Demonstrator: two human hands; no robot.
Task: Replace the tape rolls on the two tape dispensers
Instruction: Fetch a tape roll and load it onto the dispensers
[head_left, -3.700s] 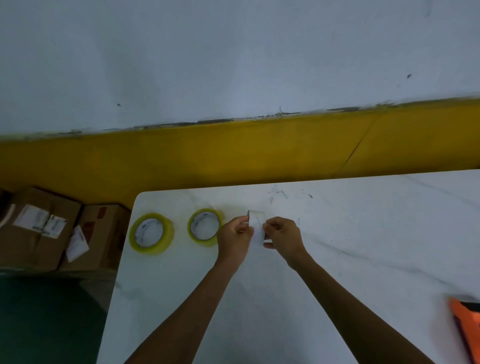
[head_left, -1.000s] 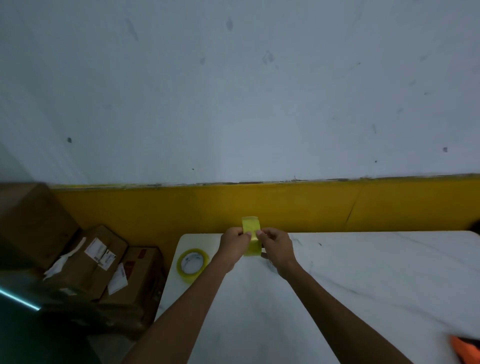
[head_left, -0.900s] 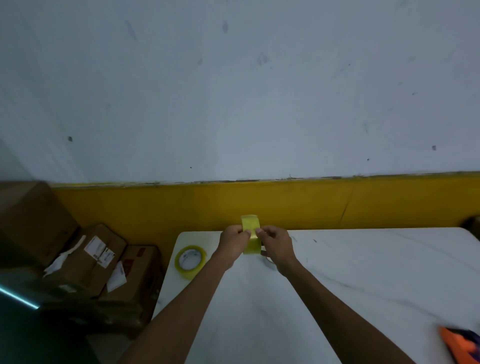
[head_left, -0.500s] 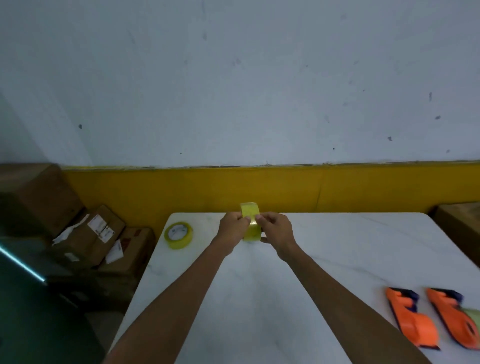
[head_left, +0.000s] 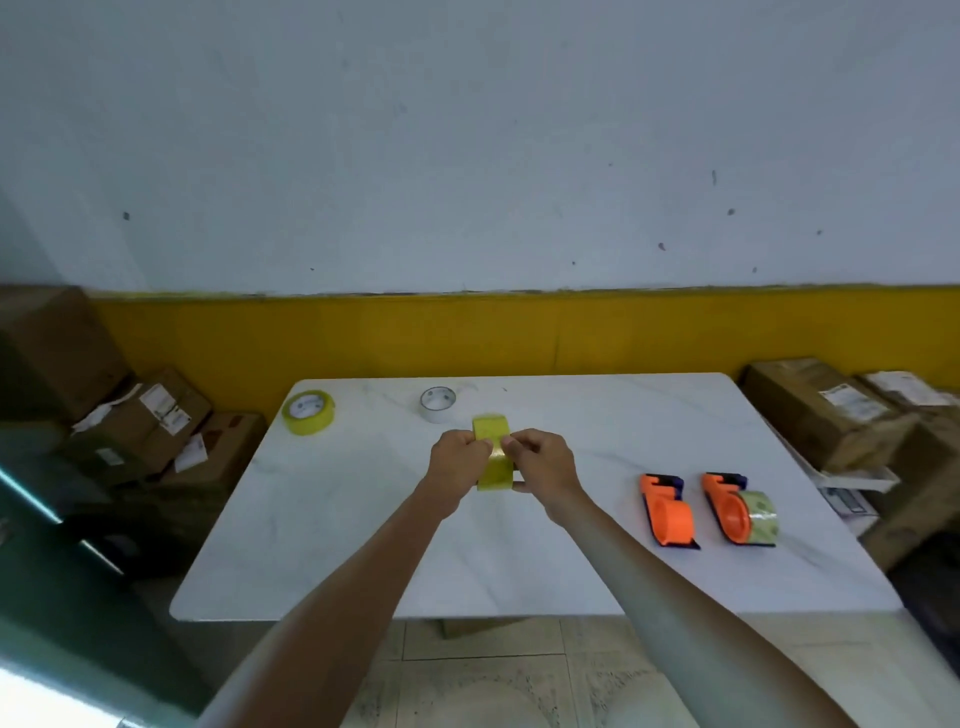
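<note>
Looks like a packing or stockroom: labelled cardboard boxes (head_left: 150, 415) stacked both sides of a white table (head_left: 363, 545), 2 orange tape dispensers (head_left: 667, 512) laid out.

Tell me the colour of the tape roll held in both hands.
Yellow, slightly translucent: the tape roll, pinched between the left hand and right hand, head view.

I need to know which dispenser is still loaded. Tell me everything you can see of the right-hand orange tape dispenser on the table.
The right-hand dispenser lies on its side on the white marbled table, near the right edge, beside its twin and apart from it. It looks like orange plastic with a dark blue part at its far end and underneath. A clear, slightly yellowish tape roll sits on its round orange hub. Neither hand touches it.
</note>
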